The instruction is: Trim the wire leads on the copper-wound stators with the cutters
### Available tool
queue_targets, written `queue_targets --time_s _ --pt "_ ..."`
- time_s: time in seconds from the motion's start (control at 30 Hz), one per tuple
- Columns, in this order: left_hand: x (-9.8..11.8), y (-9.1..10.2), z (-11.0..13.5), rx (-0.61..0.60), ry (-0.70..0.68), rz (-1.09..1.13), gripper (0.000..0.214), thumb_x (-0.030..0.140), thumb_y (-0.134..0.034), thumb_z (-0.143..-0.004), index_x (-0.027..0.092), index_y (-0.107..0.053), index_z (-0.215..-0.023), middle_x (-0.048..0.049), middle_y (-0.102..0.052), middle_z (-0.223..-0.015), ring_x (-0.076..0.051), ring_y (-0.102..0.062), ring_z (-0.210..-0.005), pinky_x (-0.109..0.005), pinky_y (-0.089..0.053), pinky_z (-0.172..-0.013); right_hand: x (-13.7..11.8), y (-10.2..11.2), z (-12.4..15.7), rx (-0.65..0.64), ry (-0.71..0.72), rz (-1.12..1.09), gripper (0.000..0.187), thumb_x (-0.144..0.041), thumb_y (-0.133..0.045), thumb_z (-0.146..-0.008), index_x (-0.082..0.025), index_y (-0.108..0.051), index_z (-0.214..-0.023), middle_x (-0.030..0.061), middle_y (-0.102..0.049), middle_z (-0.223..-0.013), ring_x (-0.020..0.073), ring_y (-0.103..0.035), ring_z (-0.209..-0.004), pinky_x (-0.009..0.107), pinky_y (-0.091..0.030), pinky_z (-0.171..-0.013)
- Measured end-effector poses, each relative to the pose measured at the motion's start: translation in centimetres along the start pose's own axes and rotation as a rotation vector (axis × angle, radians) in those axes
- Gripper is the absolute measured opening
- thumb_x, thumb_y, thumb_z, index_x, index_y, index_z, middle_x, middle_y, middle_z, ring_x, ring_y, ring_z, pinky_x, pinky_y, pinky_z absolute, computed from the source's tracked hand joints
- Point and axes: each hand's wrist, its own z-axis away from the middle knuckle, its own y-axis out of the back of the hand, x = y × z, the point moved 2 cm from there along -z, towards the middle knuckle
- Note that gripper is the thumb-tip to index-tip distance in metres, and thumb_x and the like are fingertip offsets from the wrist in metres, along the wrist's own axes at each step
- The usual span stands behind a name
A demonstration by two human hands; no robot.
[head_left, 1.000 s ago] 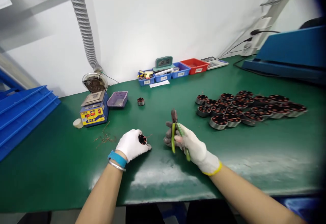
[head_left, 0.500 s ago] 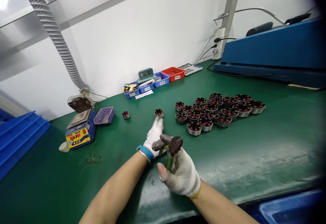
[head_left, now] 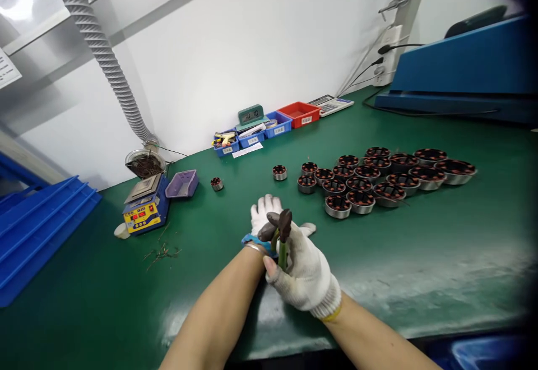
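Observation:
My right hand [head_left: 303,272], in a white glove, grips green-handled cutting pliers [head_left: 283,231] with the dark jaws pointing up. My left hand [head_left: 264,212], also gloved and with a blue wristband, lies just behind the pliers, fingers spread flat on the green mat and holding nothing. A single round motor stator [head_left: 279,172] with copper windings sits on the mat beyond my left hand. To its right lies a cluster of several similar stators [head_left: 365,179]. Another lone stator [head_left: 217,183] sits farther left.
A blue and yellow solder station [head_left: 146,208] with a fan and grey duct hose [head_left: 101,50] stands at left, beside a purple tray [head_left: 182,184]. Wire clippings [head_left: 162,253] lie near it. Blue trays [head_left: 37,224] stack at far left. Small bins [head_left: 269,126], a calculator [head_left: 330,104] and a blue machine [head_left: 462,73] line the back.
My left hand carried the stator forward, set it on the mat beside the cluster, and drew back empty. My right hand stayed shut on the pliers, turning them upright.

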Motion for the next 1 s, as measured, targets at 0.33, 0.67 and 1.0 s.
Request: queue_targets --time_s 0.33,0.67,1.0 --pt "-13.3 7.0 11.0 0.209 0.533 -0.542 0.103 0.081 -0.030 -0.079 0.003 -0.028 -0.146 -0.0164 -0.006 -0.151 -0.032 -0.008 -0.138 -0.054 -0.011 -0.109 -0.5 2.4 -2.1 -0.441 -0.029 0.318 0.083 -0.047 0.039 -0.076 -0.027 0.035 -0.157 -0.0116 0.015 -0.144 0.0007 0.026 -0.089 0.010 0.014 -0.071" --pt "-15.3 7.0 -2.5 0.471 0.665 0.137 0.109 0.073 -0.059 -0.063 0.016 -0.022 -0.148 -0.0084 -0.035 -0.142 -0.026 -0.042 -0.123 -0.040 -0.039 -0.101 1.2 0.5 -3.1 -0.763 0.025 0.386 0.079 -0.039 0.038 -0.076 -0.029 0.034 -0.155 -0.0070 -0.001 -0.146 0.0071 -0.006 -0.143 0.009 -0.047 -0.130" --pt "-14.8 6.4 -0.2 0.411 0.522 0.430 0.088 0.049 -0.068 -0.063 0.027 -0.036 -0.142 -0.0012 -0.057 -0.116 -0.023 -0.055 -0.106 -0.036 -0.042 -0.098 1.2 1.4 -3.8 -0.674 -0.041 0.446 0.086 -0.053 0.048 -0.073 -0.036 0.023 -0.154 -0.0038 0.004 -0.147 0.0093 -0.010 -0.144 0.009 -0.043 -0.134"
